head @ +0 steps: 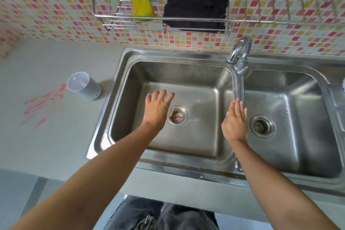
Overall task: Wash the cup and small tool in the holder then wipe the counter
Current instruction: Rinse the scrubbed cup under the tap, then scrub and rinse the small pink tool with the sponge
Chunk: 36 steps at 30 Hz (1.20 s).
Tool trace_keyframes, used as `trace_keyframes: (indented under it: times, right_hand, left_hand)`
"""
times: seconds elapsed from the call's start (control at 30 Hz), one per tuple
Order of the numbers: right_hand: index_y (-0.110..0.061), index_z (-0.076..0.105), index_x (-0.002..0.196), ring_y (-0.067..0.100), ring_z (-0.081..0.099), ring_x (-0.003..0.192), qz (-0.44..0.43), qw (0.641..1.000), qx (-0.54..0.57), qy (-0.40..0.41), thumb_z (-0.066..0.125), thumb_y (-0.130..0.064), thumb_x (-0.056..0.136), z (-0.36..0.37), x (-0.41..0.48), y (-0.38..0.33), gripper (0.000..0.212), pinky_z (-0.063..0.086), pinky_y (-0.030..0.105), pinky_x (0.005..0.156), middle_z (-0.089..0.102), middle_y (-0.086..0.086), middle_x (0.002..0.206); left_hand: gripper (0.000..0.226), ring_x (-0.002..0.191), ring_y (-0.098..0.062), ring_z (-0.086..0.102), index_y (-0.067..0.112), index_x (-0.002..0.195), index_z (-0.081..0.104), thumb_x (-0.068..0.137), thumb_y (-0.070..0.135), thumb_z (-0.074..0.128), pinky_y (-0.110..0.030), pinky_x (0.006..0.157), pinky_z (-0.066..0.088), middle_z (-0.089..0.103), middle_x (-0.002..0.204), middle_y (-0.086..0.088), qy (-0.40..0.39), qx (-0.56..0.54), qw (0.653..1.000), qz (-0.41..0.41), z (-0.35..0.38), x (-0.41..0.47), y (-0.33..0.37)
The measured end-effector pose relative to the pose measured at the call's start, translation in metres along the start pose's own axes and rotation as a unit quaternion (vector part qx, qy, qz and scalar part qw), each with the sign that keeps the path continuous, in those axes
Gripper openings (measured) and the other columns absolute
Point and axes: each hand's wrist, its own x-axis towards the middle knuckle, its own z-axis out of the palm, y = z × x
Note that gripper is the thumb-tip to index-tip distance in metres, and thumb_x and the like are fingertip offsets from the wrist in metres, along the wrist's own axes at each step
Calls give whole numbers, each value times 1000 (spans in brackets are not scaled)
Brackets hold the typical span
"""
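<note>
The holder (85, 86) stands by the sink's (119, 73) left edge, nearer the left hand (157, 107); both hands' fingers are loose, empty.

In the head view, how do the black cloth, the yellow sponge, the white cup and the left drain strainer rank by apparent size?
Largest to smallest:
1. black cloth
2. white cup
3. yellow sponge, close to the cup, so this order is unsure
4. left drain strainer, partly hidden by the left hand

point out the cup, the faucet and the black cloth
cup (87, 87): head view, on its pale side wall
faucet (240, 47): head view, on the curved neck
black cloth (194, 13): head view, on its middle, in the wire rack
</note>
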Motion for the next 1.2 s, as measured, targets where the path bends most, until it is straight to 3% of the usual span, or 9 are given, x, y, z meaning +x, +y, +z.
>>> trace_keyframes:
  times: [0.07, 0.23, 0.33, 0.53, 0.63, 0.77, 0.93, 1.07, 1.2]
  right_hand:
    - [8, 32, 143, 35, 21, 144, -7, 1000, 8, 0, 29, -10, 95, 1, 1, 1, 51, 13, 47, 119, 29, 24, 152]
    - [-3, 33, 146, 35, 22, 144, -8, 999, 39, -21, 25, -36, 101, -3, -4, -4, 56, 12, 49, 119, 32, 20, 152]
    - [-5, 31, 147, 36, 38, 136, -33, 993, 105, -31, 30, -44, 100, -4, -20, -33, 61, 24, 49, 114, 38, 16, 150]
    - [-11, 39, 143, 29, 50, 127, -42, 970, 221, -89, 53, -38, 94, 7, -57, -127, 58, 40, 38, 103, 49, 11, 143]
    - [-14, 47, 136, 26, 60, 114, -38, 962, 248, -111, 60, -35, 91, 10, -63, -172, 51, 48, 38, 95, 59, 9, 131]
    - [-13, 52, 132, 20, 63, 101, -56, 949, 286, -122, 67, -26, 88, 4, -55, -243, 48, 48, 34, 90, 63, 9, 121]
    - [-14, 51, 133, 18, 60, 104, -96, 939, 308, -121, 67, -27, 89, 3, -42, -331, 49, 43, 25, 89, 61, 7, 124]
    - [-18, 47, 137, 15, 58, 109, -104, 930, 321, -141, 64, -31, 91, 4, -35, -382, 51, 44, 26, 92, 58, 4, 129]
    - [-17, 47, 136, 15, 57, 108, -114, 929, 324, -138, 65, -29, 90, 14, -33, -411, 51, 44, 24, 92, 58, 4, 127]
  left_hand:
    - [86, 128, -28, 40, 22, 141, 37, 68, 13, 82, -45, 109, 30, 45, 137, -5, 14, -56, 998, -26, -1, -8, -15]
    - [93, 124, -27, 48, 15, 141, 37, 64, 28, 88, -43, 106, 38, 49, 138, -5, 59, -194, 975, -93, 5, -37, -51]
    - [90, 117, -25, 54, 17, 136, 41, 62, 38, 87, -40, 99, 44, 56, 130, -1, 94, -262, 953, -117, 10, -57, -72]
    - [76, 109, -21, 56, 22, 127, 46, 63, 46, 78, -43, 92, 49, 58, 122, 2, 146, -396, 888, -181, 4, -97, -128]
    - [83, 115, -23, 52, 16, 133, 41, 66, 44, 82, -41, 97, 47, 54, 129, -4, 168, -418, 867, -213, 3, -111, -159]
    - [84, 121, -24, 47, 12, 139, 35, 73, 41, 79, -37, 101, 43, 48, 134, -7, 182, -418, 857, -240, 1, -122, -204]
    - [85, 122, -28, 46, 7, 138, 33, 72, 33, 80, -37, 101, 41, 46, 134, -11, 160, -426, 852, -259, 13, -130, -263]
    - [86, 121, -29, 48, 5, 137, 34, 71, 31, 83, -40, 101, 43, 47, 134, -12, 133, -437, 849, -264, 26, -130, -294]
    - [85, 121, -25, 49, 7, 137, 34, 71, 30, 83, -32, 98, 42, 48, 134, -8, 114, -466, 836, -265, 38, -130, -312]
